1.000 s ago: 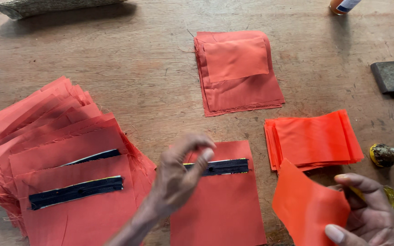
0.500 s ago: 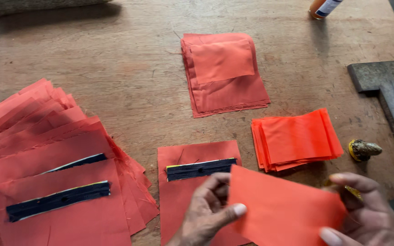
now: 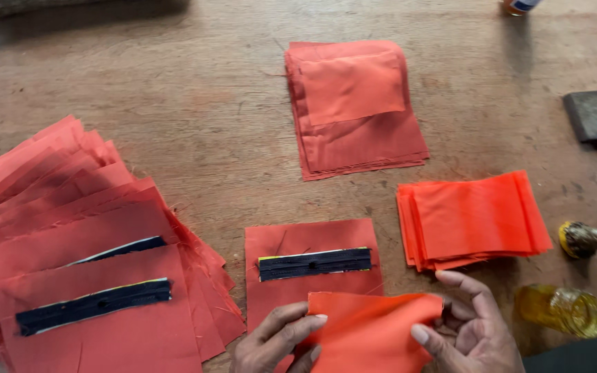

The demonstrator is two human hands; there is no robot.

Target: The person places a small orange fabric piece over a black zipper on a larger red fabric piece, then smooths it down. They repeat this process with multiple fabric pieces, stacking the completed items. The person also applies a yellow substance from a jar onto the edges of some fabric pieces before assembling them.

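Orange cloth piece [image 3: 374,324] | left hand [image 3: 278,342], right hand [image 3: 468,331] pinching edges

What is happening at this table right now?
A person holds a small orange cloth piece with the left hand and the right hand, over a red panel with a black strip on the wooden table. A fanned pile of similar panels lies to the left; two more cloth stacks lie beyond.
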